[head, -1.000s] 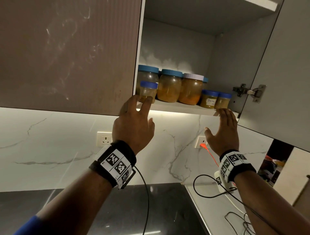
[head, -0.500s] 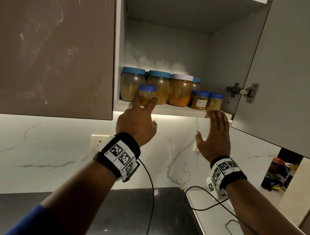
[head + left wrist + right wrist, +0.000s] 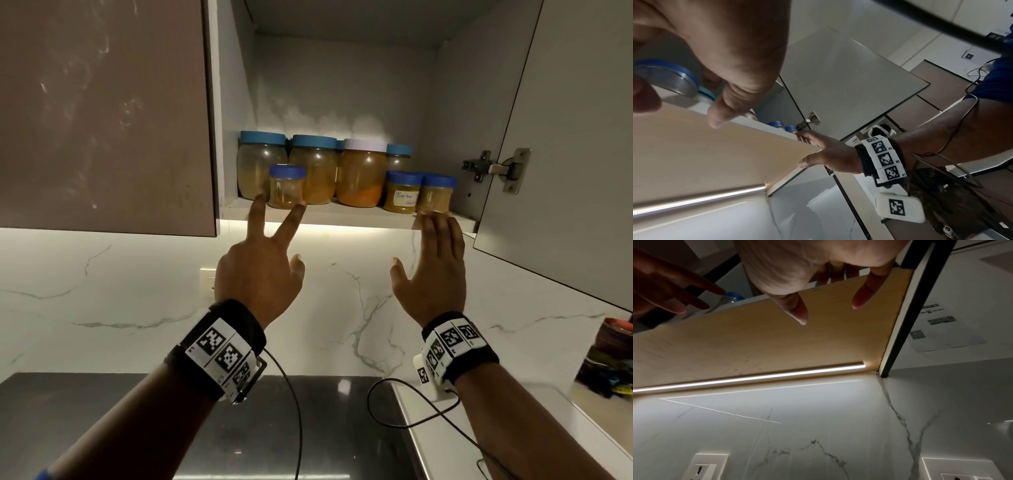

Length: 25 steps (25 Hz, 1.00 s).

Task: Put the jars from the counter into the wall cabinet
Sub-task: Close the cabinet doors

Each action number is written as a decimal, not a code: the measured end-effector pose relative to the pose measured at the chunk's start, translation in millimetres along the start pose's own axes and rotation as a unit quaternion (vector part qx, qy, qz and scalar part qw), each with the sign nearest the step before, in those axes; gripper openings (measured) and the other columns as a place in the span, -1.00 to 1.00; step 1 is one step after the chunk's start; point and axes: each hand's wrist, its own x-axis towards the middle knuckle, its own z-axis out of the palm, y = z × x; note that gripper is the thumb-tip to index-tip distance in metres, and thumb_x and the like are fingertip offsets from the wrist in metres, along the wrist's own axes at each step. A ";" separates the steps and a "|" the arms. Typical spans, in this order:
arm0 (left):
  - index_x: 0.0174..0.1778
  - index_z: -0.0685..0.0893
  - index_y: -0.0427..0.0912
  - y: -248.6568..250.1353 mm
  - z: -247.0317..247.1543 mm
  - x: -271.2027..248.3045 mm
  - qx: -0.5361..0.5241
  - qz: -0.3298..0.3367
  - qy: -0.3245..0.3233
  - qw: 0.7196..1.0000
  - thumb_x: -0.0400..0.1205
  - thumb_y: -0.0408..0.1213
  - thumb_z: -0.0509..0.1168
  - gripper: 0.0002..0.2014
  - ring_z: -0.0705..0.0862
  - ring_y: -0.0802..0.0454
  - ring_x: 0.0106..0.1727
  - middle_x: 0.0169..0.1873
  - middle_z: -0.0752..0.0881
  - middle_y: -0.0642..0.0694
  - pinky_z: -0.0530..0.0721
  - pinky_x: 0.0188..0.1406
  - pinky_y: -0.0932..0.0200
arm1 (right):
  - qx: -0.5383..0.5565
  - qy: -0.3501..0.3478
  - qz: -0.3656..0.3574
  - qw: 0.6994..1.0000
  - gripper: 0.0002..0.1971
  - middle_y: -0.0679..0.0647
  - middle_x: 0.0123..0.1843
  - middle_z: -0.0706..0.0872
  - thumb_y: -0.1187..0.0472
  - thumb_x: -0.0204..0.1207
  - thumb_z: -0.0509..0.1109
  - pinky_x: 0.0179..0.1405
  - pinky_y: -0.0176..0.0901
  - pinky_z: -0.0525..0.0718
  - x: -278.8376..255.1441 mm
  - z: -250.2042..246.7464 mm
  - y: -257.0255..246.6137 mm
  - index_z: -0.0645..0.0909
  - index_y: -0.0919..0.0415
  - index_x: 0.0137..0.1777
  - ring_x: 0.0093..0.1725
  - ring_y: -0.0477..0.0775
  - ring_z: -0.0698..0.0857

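The small jar (image 3: 286,187) hides parts of 2 big jars behind (its contents are unclear).

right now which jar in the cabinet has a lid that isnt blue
The large jar with the white lid, holding orange contents, third from the left in the back row. Every other jar visible on the shelf has a blue lid.

Both arms raised: left hand (image 3: 260,270) two fingers spread, right hand (image 3: 432,270) flat.
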 end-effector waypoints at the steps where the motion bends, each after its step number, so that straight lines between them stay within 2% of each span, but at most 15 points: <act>1: 0.76 0.07 0.34 2.5 2.0 -7.3 -0.003 -0.001 0.006 1.000 0.69 0.13 0.28 -0.26 0.75 0.00 -0.22 0.82 -0.07 -0.08 0.75 -0.19 0.14 | 0.002 -0.006 -0.002 1.000 -0.12 0.23 0.81 0.33 0.04 0.51 0.55 0.67 0.18 0.40 0.1 -0.4 1.0 0.26 0.22 0.79 0.82 0.30 0.21; 4: 0.71 0.23 0.27 11.8 12.6 -32.8 -0.007 -0.004 0.011 1.000 0.65 0.11 0.33 -0.30 0.84 -0.08 -0.07 0.78 0.04 -0.03 0.77 -0.14 0.12 | 0.028 -0.030 -0.005 0.999 -0.10 0.22 0.83 0.27 0.04 0.52 0.55 0.62 0.35 0.54 0.2 -8.0 0.5 0.22 0.19 0.80 0.84 0.29 0.17; 6: 0.68 0.31 0.20 17.5 22.0 -47.9 -0.016 -0.001 0.010 1.000 0.62 0.10 0.37 -0.32 0.85 -0.08 -0.08 0.75 0.14 -0.03 0.73 -0.20 0.18 | 0.046 -0.057 -0.011 0.997 -0.12 0.18 0.86 0.22 0.03 0.56 0.54 0.60 0.40 0.51 -2.7 -17.6 1.0 0.21 0.15 0.81 0.86 0.25 0.12; 8: 0.63 0.39 0.15 22.1 31.1 -62.8 -0.029 -0.003 0.011 1.000 0.60 0.10 0.38 -0.35 0.84 -0.03 -0.14 0.71 0.24 -0.02 0.67 -0.23 0.25 | 0.085 -0.076 0.003 0.993 -0.21 0.14 0.85 0.27 0.02 0.61 0.51 0.64 0.39 0.43 -15.0 -30.2 2.5 0.28 0.10 0.79 0.85 0.20 0.18; 10: 0.58 0.47 0.10 30.0 37.2 -77.6 -0.057 -0.001 0.017 0.998 0.58 0.09 0.41 -0.38 0.83 -0.02 -0.09 0.65 0.35 -0.01 0.74 -0.16 0.19 | 0.162 -0.056 0.011 0.985 -0.38 0.12 0.70 0.54 0.05 0.64 0.52 0.58 0.25 0.59 -38.5 -46.9 7.2 0.47 0.09 0.67 0.68 0.19 0.50; 11: 0.55 0.51 0.07 34.1 38.1 -84.7 -0.076 0.006 0.018 0.997 0.58 0.06 0.42 -0.41 0.82 -0.03 0.00 0.60 0.41 -0.01 0.78 -0.09 0.12 | 0.209 -0.034 0.004 0.977 -0.50 0.07 0.55 0.69 0.09 0.64 0.55 0.41 0.09 0.71 -53.4 -56.2 9.5 0.60 0.10 0.55 0.48 0.13 0.68; 13: 0.50 0.57 0.01 47.4 37.9 -103.4 -0.119 0.028 0.008 0.993 0.59 0.01 0.43 -0.46 0.76 -0.03 0.19 0.47 0.55 -0.02 0.83 0.03 0.02 | 0.285 -0.020 0.019 0.958 -0.75 -0.03 0.24 0.85 0.22 0.63 0.58 0.11 -0.21 0.77 -91.5 -80.8 16.7 0.74 0.10 0.28 0.16 -0.02 0.83; 15: 0.46 0.61 0.00 65.7 33.0 -123.3 -0.158 0.069 0.002 0.985 0.61 -0.02 0.41 -0.52 0.70 0.02 0.25 0.36 0.66 0.01 0.80 0.08 0.03 | 0.374 0.010 0.146 0.916 -0.85 0.10 0.08 0.90 0.26 0.63 0.58 0.02 -0.25 0.76 -131.6 -113.7 35.1 0.75 0.06 0.14 0.06 0.03 0.88; 16: 0.45 0.62 0.01 74.6 30.3 -131.4 -0.175 0.092 0.000 0.980 0.62 -0.02 0.40 -0.54 0.68 0.04 0.25 0.32 0.69 0.04 0.75 0.12 0.10 | 0.427 0.053 0.225 0.874 -0.81 0.23 0.10 0.89 0.15 0.59 0.60 -0.01 -0.20 0.76 -145.0 -131.9 47.2 0.72 0.06 0.15 0.04 0.08 0.89; 18: 0.44 0.62 0.05 93.5 22.4 -142.5 -0.208 0.141 -0.011 0.968 0.62 -0.02 0.37 -0.56 0.66 0.06 0.25 0.28 0.70 0.09 0.67 0.15 0.20 | 0.472 0.152 0.337 0.800 -0.40 0.34 0.34 0.80 -0.21 0.41 0.63 0.06 -0.07 0.74 -158.3 -176.0 70.1 0.59 0.06 0.34 0.10 0.09 0.89; 19: 0.44 0.61 0.07 103.2 15.9 -146.5 -0.227 0.166 -0.018 0.959 0.61 -0.02 0.36 -0.56 0.65 0.07 0.24 0.27 0.70 0.12 0.67 0.15 0.19 | 0.466 0.199 0.351 0.787 -0.22 0.29 0.46 0.75 -0.28 0.35 0.64 0.17 0.03 0.73 -160.3 -199.9 80.4 0.51 0.08 0.47 0.21 0.12 0.88; 20: 0.43 0.61 0.07 112.4 8.4 -149.4 -0.248 0.192 -0.025 0.949 0.60 -0.01 0.35 -0.55 0.64 0.06 0.24 0.26 0.69 0.13 0.69 0.15 0.16 | 0.463 0.240 0.339 0.783 -0.16 0.21 0.52 0.72 -0.24 0.41 0.65 0.29 0.13 0.71 -158.8 -224.4 86.2 0.42 0.11 0.58 0.33 0.18 0.83; 21: 0.43 0.62 0.07 119.9 2.0 -151.3 -0.266 0.212 -0.030 0.940 0.60 -0.01 0.35 -0.55 0.63 0.06 0.25 0.26 0.69 0.14 0.70 0.16 0.12 | 0.475 0.267 0.318 0.776 -0.21 0.12 0.52 0.73 -0.14 0.50 0.61 0.36 0.19 0.68 -154.9 -244.4 87.5 0.37 0.12 0.63 0.42 0.23 0.79; 22: 0.43 0.62 0.07 128.1 -7.0 -153.6 -0.287 0.232 -0.031 0.929 0.60 -0.01 0.35 -0.56 0.63 0.05 0.27 0.26 0.68 0.15 0.71 0.17 0.09 | 0.488 0.286 0.291 0.772 -0.34 0.01 0.42 0.77 -0.06 0.55 0.57 0.39 0.20 0.67 -152.3 -266.3 86.6 0.40 0.08 0.56 0.44 0.26 0.77; 25: 0.44 0.60 0.11 145.9 -33.1 -161.8 -0.333 0.268 -0.045 0.903 0.62 0.01 0.33 -0.56 0.58 0.07 0.36 0.30 0.65 0.19 0.64 0.29 0.12 | 0.493 0.299 0.265 0.773 -0.87 -0.21 -0.02 0.86 -0.05 0.60 0.54 0.42 0.21 0.67 -146.1 -309.8 72.3 0.68 -0.08 0.02 0.29 0.18 0.81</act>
